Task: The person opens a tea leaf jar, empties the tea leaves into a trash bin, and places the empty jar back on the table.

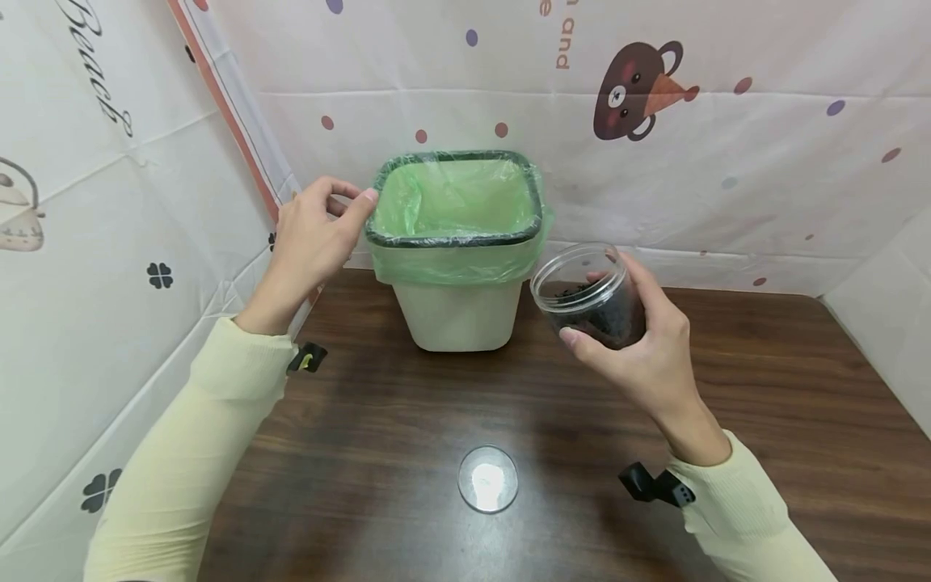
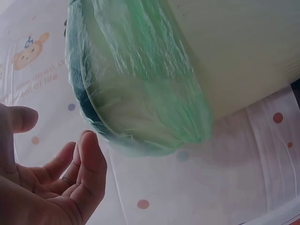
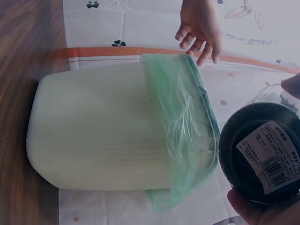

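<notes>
My right hand [image 1: 655, 347] grips a clear plastic jar [image 1: 592, 299] holding dark, loose bits, its open mouth tipped toward the bin. In the right wrist view the jar's base [image 3: 267, 154] shows a white label with a barcode. A pale bin [image 1: 457, 315] stands upright, lined with a green plastic bag [image 1: 458, 263] folded over its dark rim [image 1: 451, 241]. My left hand [image 1: 313, 230] is at the rim's left side. In the left wrist view its loosely bent fingers [image 2: 91, 164] hold nothing and appear slightly apart from the bag.
A clear round lid [image 1: 488, 479] lies on the dark wooden table [image 1: 407, 436], in front of the bin. Printed white sheeting [image 1: 436, 65] hangs behind the bin, and more sheeting [image 1: 109, 242] borders the table at the left.
</notes>
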Tool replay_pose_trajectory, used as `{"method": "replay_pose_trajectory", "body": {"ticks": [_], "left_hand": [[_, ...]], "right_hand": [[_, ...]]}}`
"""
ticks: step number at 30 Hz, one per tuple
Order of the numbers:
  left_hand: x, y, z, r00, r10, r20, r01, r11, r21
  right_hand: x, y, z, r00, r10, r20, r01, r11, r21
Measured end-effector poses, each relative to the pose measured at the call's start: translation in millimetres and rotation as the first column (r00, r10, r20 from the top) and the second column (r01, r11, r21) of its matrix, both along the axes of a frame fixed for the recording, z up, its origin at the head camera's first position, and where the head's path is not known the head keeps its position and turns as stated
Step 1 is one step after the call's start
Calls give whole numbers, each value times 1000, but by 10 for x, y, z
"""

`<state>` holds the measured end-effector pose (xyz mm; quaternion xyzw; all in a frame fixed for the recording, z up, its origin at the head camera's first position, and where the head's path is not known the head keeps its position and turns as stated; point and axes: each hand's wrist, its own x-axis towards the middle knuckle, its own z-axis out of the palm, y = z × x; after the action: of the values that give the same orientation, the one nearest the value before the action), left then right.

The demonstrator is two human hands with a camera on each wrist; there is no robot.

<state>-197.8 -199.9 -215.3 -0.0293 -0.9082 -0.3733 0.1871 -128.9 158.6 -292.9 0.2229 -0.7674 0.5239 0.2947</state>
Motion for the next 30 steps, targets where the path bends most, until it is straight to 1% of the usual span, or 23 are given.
{"method": "replay_pose_trajectory", "body": {"ticks": [3,11,23,30], "left_hand": [[-23,2,20,1000,4,19,-3,1000,-17],[-79,-7,61,999,15,51,-13,999,-35],[-181,-29,87,994,14,104,-6,997,-74],[-246,-33,80,986,10,165,2,997,-72]], "right_hand": [[-24,12,-16,1000,-1,0,1,1000,2],[-45,11,18,1000,-3,5,3,1000,18],[-93,22,42,1000,-22,21,22,1000,20],[-95,18,69,999,-9,43,8,1000,18]]}}
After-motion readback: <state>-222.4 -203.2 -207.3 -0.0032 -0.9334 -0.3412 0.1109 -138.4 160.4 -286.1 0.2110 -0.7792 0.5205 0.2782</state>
